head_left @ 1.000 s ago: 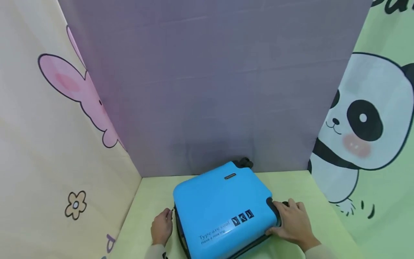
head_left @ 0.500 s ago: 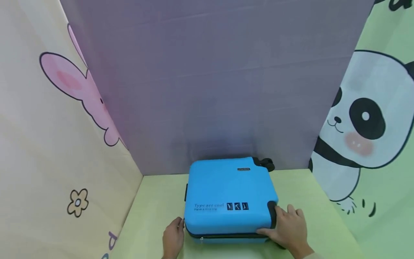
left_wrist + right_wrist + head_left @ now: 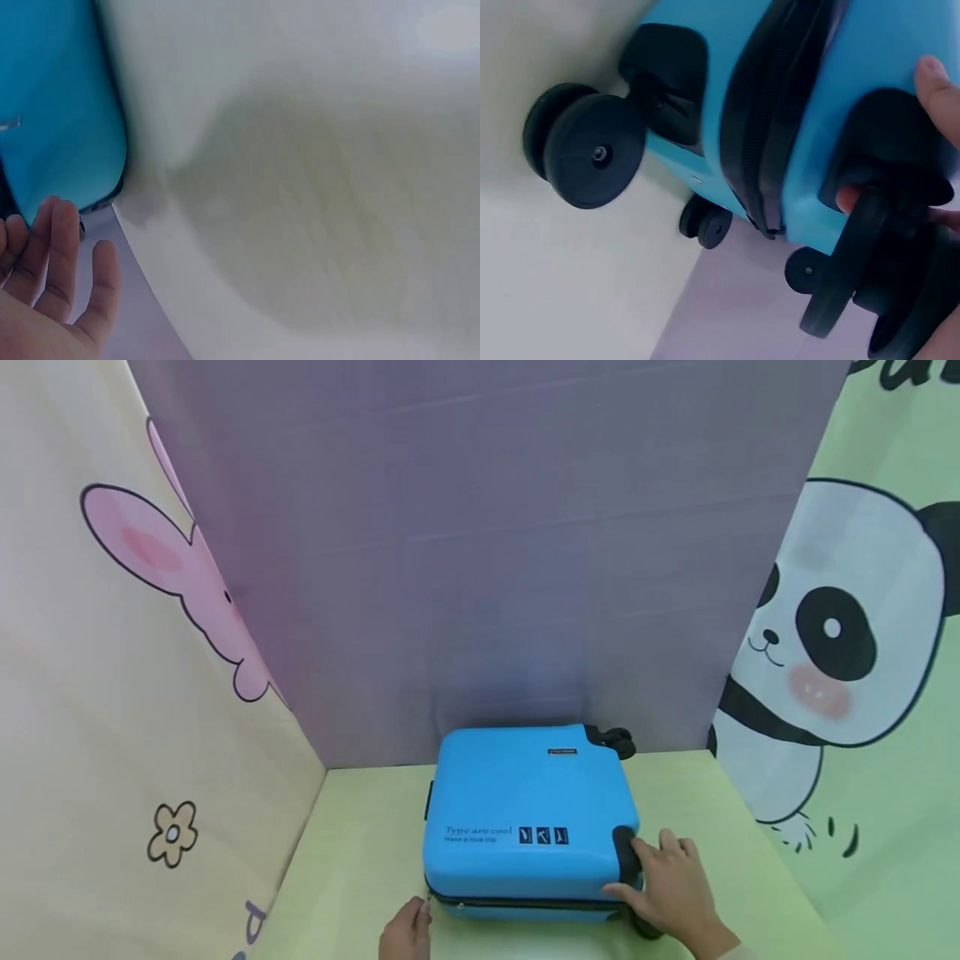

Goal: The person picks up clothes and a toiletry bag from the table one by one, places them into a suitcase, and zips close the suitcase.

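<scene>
A blue hard-shell suitcase (image 3: 532, 802) lies flat on the table, its black wheels to the right. In the head view my left hand (image 3: 406, 931) is at its near left corner, thumb and finger pinching what looks like a small zipper pull on the black zipper (image 3: 540, 904). The left wrist view shows its other fingers (image 3: 64, 255) loosely bent; the pinch itself is hidden. My right hand (image 3: 671, 885) grips the near right corner over the black corner guard (image 3: 626, 853). In the right wrist view, a fingertip (image 3: 847, 199) shows behind a wheel (image 3: 847, 262), and another digit touches the shell.
The pale green table (image 3: 367, 827) extends on both sides of the suitcase. A grey-purple backdrop (image 3: 480, 568) stands close behind it. Printed cloth hangs at left with a rabbit (image 3: 202, 577) and at right with a panda (image 3: 870, 552). A second zipper pull (image 3: 461, 907) hangs at the front.
The suitcase has turned clockwise in the head view, so its long front edge now faces me. My left hand has come nearer at the corner; my right hand stays on the wheel corner.
</scene>
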Available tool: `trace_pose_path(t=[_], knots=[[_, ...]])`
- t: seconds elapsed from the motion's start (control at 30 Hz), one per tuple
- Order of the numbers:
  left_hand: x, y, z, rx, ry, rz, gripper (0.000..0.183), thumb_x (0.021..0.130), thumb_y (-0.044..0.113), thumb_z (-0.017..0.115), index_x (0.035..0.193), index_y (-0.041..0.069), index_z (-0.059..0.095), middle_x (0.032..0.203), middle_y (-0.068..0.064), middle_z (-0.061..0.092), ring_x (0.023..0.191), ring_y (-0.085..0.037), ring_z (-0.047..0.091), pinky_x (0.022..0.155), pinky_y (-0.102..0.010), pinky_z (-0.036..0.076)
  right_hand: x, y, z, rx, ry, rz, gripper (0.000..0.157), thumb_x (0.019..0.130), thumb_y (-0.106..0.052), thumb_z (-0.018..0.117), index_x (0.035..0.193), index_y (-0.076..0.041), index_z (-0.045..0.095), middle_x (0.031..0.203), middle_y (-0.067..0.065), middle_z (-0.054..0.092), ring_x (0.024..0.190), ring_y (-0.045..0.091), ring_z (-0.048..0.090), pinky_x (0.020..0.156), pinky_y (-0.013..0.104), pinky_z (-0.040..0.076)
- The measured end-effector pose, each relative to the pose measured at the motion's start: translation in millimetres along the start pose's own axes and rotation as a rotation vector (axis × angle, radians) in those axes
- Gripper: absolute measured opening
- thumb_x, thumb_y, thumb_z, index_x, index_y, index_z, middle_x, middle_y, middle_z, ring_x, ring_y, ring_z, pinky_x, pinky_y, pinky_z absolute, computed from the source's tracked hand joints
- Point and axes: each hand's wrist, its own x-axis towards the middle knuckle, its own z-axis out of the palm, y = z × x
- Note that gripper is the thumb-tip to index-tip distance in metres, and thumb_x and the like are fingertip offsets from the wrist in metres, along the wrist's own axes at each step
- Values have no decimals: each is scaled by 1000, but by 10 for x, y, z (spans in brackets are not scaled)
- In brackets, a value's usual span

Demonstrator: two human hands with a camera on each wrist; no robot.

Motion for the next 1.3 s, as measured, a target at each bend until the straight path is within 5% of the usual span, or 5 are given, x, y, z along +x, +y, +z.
trace_pose_path(t=[0.23,0.47,0.87,1.1,1.3], knots=[[-179,80,43,30,-163,-2,23,108,18,48,90,15,60,74,4,55,63,-12,47,53,-28,37,5,55,32,19,-12,-1,92,72,-88,61,114,-8,75,67,-6,46,74,18,31,83,49,37],[-256,229,177,21,-173,9,23,107,21,50,86,15,57,71,5,52,61,-12,46,52,-27,35,45,96,51,8,-26,-7,95,71,-91,58,114,-8,75,67,-6,46,73,17,30,74,42,32],[-187,265,207,45,-173,69,28,105,20,54,78,18,50,70,5,48,61,-11,44,52,-28,34,100,217,140,43,28,-44,91,72,-87,63,112,-6,76,68,-7,45,71,16,27,68,35,24],[-134,292,175,124,-90,153,23,101,24,61,78,21,59,73,10,53,64,-5,48,55,-26,39,174,255,156,57,34,-66,92,72,-86,64,113,-5,75,69,-8,47,72,15,26,67,34,22],[50,348,38,123,173,159,18,102,33,60,87,23,65,85,10,60,76,-5,56,66,-26,47,227,251,25,85,9,-45,90,70,-87,65,110,-7,74,75,-6,57,73,15,30,67,33,26]])
